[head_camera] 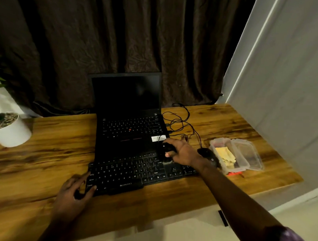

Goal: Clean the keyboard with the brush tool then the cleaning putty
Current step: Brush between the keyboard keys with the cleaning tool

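Brushing is judged to be under way. The keyboard (127, 173), at the desk's (45, 143) front before the laptop (129, 130), is gripped at its left end by the left hand (71, 191). The brush (167, 147) is clasped by the right hand (184, 153) over the right-hand keys. Strokes along the remaining rows are called for next. A dark curtain (121, 38) is hung behind the desk.

black flat plastic keyboard (131, 175) on brown wooden table (45, 152) | black open laptop (129, 130) just behind it | black rounded mouse (206, 153) just right | clear plastic box (224, 140) further right | white round plant pot (13, 133) far back-left | thin black cables (179, 121) back-right
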The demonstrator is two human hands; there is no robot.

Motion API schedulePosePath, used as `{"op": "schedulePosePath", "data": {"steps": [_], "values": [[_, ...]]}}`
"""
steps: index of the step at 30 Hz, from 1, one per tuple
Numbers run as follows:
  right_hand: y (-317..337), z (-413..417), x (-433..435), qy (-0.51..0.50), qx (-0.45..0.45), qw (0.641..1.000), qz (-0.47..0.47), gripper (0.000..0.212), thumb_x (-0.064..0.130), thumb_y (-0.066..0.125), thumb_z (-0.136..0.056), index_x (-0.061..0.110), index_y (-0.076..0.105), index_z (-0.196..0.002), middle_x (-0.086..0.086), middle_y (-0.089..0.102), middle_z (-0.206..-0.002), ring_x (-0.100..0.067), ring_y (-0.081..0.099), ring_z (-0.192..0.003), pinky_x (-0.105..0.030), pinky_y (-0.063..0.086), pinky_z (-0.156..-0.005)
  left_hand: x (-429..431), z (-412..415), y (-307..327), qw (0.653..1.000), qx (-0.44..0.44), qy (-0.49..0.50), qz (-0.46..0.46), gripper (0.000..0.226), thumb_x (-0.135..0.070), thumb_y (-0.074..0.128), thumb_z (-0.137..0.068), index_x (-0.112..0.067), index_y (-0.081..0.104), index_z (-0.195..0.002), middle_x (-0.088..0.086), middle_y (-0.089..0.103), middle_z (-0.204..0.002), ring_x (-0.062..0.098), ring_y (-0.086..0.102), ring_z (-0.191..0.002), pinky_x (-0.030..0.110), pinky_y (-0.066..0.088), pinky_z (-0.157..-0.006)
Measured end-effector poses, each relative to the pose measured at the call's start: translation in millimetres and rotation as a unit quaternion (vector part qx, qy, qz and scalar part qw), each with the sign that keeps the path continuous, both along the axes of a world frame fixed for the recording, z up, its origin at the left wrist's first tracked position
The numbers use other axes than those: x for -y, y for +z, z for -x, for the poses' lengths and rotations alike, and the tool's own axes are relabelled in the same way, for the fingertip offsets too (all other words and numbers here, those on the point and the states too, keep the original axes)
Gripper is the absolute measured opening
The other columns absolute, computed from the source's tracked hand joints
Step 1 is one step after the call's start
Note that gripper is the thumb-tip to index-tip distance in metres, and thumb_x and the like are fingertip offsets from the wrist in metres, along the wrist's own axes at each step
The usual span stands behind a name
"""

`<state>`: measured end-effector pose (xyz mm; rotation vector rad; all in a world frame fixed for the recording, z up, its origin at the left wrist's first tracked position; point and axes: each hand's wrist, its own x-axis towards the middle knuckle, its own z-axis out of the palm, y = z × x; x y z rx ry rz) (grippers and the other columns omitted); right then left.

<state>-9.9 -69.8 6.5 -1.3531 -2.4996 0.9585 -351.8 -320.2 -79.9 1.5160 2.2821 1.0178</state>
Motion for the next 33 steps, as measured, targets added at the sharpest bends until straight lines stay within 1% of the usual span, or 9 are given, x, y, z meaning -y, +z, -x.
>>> {"op": "schedulePosePath", "data": {"steps": [3, 7, 12, 15, 19, 23, 26, 28, 33], "values": [[7.2, -12.5, -5.2, -0.003, -0.015, 1.000, 0.007, 0.048, 0.025, 0.069, -0.091, 0.046, 0.052, -0.130, -0.004, 0.059, -0.123, -0.024, 0.062, -0.110, -0.046, 0.062, -0.085, -0.1, -3.4, 4.5, 1.000, 0.002, 0.003, -0.005, 0.074, -0.071, 0.051, -0.073, -0.030, 0.062, -0.135, -0.007, 0.054, -0.097, 0.008, 0.045, -0.082, 0.033, 0.042, -0.077], [14.5, -38.8, -16.2, -0.037, 0.001, 0.999, -0.007, 0.047, 0.015, 0.067, -0.095, 0.030, 0.052, -0.137, 0.002, 0.056, -0.114, -0.024, 0.061, -0.107, -0.032, 0.057, -0.076, 2.0, 0.9, 0.1, 1.000, 0.005, 0.003, 0.011, 0.076, -0.072, 0.051, -0.074, -0.029, 0.061, -0.136, -0.006, 0.053, -0.099, 0.015, 0.051, -0.091, 0.038, 0.045, -0.081], [13.7, -26.2, -17.9, -0.024, 0.029, 0.999, -0.018, 0.051, 0.019, 0.069, -0.091, 0.043, 0.051, -0.132, -0.001, 0.054, -0.123, -0.027, 0.052, -0.120, -0.052, 0.053, -0.099, 3.0, -6.8, 8.9, 1.000, 0.000, 0.000, 0.004, 0.077, -0.072, 0.049, -0.073, -0.030, 0.060, -0.136, -0.008, 0.053, -0.109, 0.008, 0.046, -0.100, 0.033, 0.040, -0.086], [13.5, -12.6, -16.5, 0.000, -0.009, 1.000, -0.011, 0.047, 0.019, 0.071, -0.090, 0.041, 0.055, -0.128, -0.004, 0.063, -0.122, -0.026, 0.058, -0.115, -0.050, 0.056, -0.094, 2.8, -6.0, 9.2, 1.000, 0.009, 0.005, 0.012, 0.077, -0.072, 0.050, -0.073, -0.030, 0.061, -0.135, -0.009, 0.054, -0.108, 0.012, 0.050, -0.101, 0.033, 0.040, -0.085], [14.0, -17.8, -22.2, -0.020, -0.035, 0.999, 0.016, 0.048, 0.015, 0.071, -0.092, 0.033, 0.056, -0.134, -0.004, 0.063, -0.123, -0.023, 0.069, -0.100, -0.037, 0.063, -0.076, 2.9, -0.9, 3.1, 1.000, 0.006, 0.002, 0.020, 0.075, -0.074, 0.050, -0.074, -0.033, 0.059, -0.135, -0.008, 0.055, -0.104, 0.012, 0.051, -0.099, 0.033, 0.041, -0.082], [19.6, -44.6, -38.8, -0.030, -0.010, 0.999, -0.009, 0.051, 0.011, 0.070, -0.090, 0.035, 0.055, -0.133, -0.009, 0.060, -0.125, -0.030, 0.063, -0.111, -0.045, 0.061, -0.086, 3.6, -8.2, 12.8, 1.000, 0.015, 0.005, 0.013, 0.084, -0.073, 0.048, -0.070, -0.027, 0.058, -0.139, -0.003, 0.052, -0.110, 0.009, 0.041, -0.102, 0.032, 0.035, -0.085], [20.8, -59.9, -51.8, -0.052, 0.010, 0.998, -0.024, 0.054, 0.014, 0.070, -0.089, 0.052, 0.052, -0.123, -0.011, 0.059, -0.125, -0.031, 0.062, -0.110, -0.051, 0.060, -0.087, 5.9, -7.4, 11.9, 1.000, 0.015, 0.009, 0.021, 0.083, -0.075, 0.048, -0.070, -0.031, 0.057, -0.140, -0.005, 0.051, -0.111, 0.010, 0.043, -0.105, 0.033, 0.037, -0.086], [18.3, -58.1, -55.0, -0.050, 0.021, 0.998, -0.035, 0.055, 0.017, 0.071, -0.089, 0.054, 0.049, -0.122, -0.011, 0.059, -0.125, -0.031, 0.062, -0.110, -0.051, 0.060, -0.088, 5.5, -7.1, 11.1, 0.999, 0.021, 0.021, 0.026, 0.079, -0.074, 0.050, -0.071, -0.034, 0.056, -0.138, -0.007, 0.050, -0.111, 0.014, 0.046, -0.108, 0.033, 0.037, -0.088], [18.9, -33.5, -48.4, -0.027, -0.023, 0.999, -0.008, 0.041, 0.006, 0.069, -0.092, 0.024, 0.059, -0.128, -0.008, 0.062, -0.116, -0.027, 0.066, -0.099, -0.038, 0.061, -0.073, 3.0, -10.4, 13.4, 0.999, 0.024, 0.022, 0.024, 0.067, -0.063, 0.064, -0.078, -0.032, 0.057, -0.138, 0.002, 0.055, -0.111, 0.020, 0.050, -0.109, 0.033, 0.037, -0.091]]}}
